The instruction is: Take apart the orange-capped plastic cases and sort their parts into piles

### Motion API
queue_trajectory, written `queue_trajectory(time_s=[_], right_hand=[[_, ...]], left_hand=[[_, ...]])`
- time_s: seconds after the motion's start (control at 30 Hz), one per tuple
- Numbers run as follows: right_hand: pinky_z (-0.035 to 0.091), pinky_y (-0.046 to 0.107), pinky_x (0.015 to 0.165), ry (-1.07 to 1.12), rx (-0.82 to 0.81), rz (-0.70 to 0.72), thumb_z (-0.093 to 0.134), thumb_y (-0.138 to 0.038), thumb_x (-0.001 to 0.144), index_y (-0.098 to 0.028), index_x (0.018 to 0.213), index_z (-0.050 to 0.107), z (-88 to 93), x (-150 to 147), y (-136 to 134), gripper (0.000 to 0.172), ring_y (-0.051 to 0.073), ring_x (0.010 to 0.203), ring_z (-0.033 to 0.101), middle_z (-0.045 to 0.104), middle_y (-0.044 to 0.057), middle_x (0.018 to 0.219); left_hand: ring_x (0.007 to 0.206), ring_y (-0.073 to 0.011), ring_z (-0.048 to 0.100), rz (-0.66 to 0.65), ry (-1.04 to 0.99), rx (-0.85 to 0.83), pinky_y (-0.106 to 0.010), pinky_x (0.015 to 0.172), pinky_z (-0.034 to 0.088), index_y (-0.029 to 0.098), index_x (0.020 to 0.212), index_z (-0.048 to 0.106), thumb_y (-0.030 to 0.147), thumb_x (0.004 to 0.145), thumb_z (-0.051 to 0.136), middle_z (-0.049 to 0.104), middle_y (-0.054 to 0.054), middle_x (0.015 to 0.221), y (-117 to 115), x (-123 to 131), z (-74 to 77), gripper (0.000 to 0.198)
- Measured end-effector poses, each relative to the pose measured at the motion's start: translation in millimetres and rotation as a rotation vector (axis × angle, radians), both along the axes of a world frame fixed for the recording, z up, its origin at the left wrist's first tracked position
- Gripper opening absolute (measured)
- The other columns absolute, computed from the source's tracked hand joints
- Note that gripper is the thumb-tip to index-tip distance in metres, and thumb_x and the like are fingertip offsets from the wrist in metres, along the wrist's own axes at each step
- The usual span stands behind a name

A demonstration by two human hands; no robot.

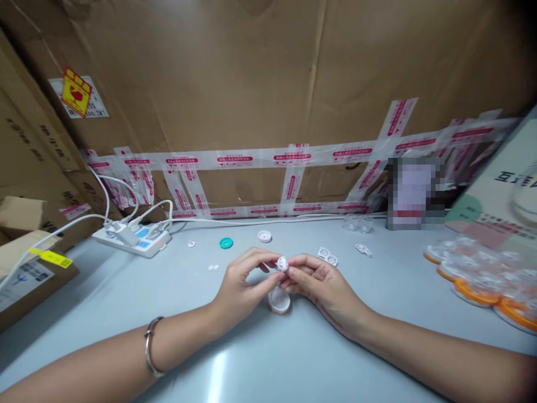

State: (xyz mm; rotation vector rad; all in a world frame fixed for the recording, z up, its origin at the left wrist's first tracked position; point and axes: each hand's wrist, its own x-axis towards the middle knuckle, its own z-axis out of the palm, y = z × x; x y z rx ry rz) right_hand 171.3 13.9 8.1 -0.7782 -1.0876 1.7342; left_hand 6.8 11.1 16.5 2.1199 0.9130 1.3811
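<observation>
Between the fingertips of my left hand (247, 277) and my right hand (323, 285) is a small white plastic part (282, 263) with openings in it. Both hands pinch it, one from each side, just above the table. Below them a round clear cup (279, 301) with an orange edge stands on the table, its back partly hidden by my fingers. Beyond my hands lie a teal ring (226, 243) and a white ring (264, 236). White spoked wheel-like pieces (328, 256) rest past my right hand, with a flat white piece (363, 250) farther right.
A power strip (134, 238) with plugs and white cables sits at the left back. Large cardboard boxes (251, 78) wall off the rear. Clear domed pieces with orange rims (476, 291) crowd the right side. Tiny white parts (213, 267) lie left of centre.
</observation>
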Motion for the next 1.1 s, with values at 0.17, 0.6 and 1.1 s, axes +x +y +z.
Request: queue_trajectory(time_s=[0.17, 0.6, 1.1], right_hand=[[0.049, 0.02, 0.063, -0.001, 0.047, -0.002, 0.073, -0.031, 0.064, -0.016, 0.08, 0.062, -1.4, 0.3, 0.0, 0.025, 0.008, 0.059, 0.062, 0.068, -0.001, 0.065], [0.049, 0.02, 0.065, -0.016, 0.109, -0.004, 0.071, -0.031, 0.067, -0.016, 0.079, 0.062, -2.7, 1.9, 0.7, 0.022, 0.008, 0.062, 0.062, 0.067, -0.002, 0.066], [0.048, 0.024, 0.066, -0.069, 0.116, -0.041, 0.07, -0.037, 0.066, -0.017, 0.081, 0.065, -1.1, 1.9, 0.3, 0.025, 0.01, 0.063, 0.06, 0.066, -0.001, 0.068]], left_hand=[[0.077, -0.0121, 0.056, 0.002, 0.026, 0.05, -0.023, 0.068, 0.049, 0.015, 0.093, 0.061, 0.009, 0.076, 0.06, 0.064, -0.004, 0.086, -2.1, 0.1, -0.1, 0.019], [0.081, -0.0127, 0.056, -0.002, 0.072, 0.098, -0.024, 0.069, 0.048, 0.017, 0.097, 0.059, 0.009, 0.078, 0.057, 0.063, -0.004, 0.089, -3.2, -0.6, -1.4, 0.021], [0.08, -0.0136, 0.057, 0.028, 0.108, 0.101, -0.024, 0.066, 0.048, 0.017, 0.095, 0.059, 0.011, 0.078, 0.057, 0.064, -0.004, 0.087, -2.8, -0.2, -1.5, 0.018]])
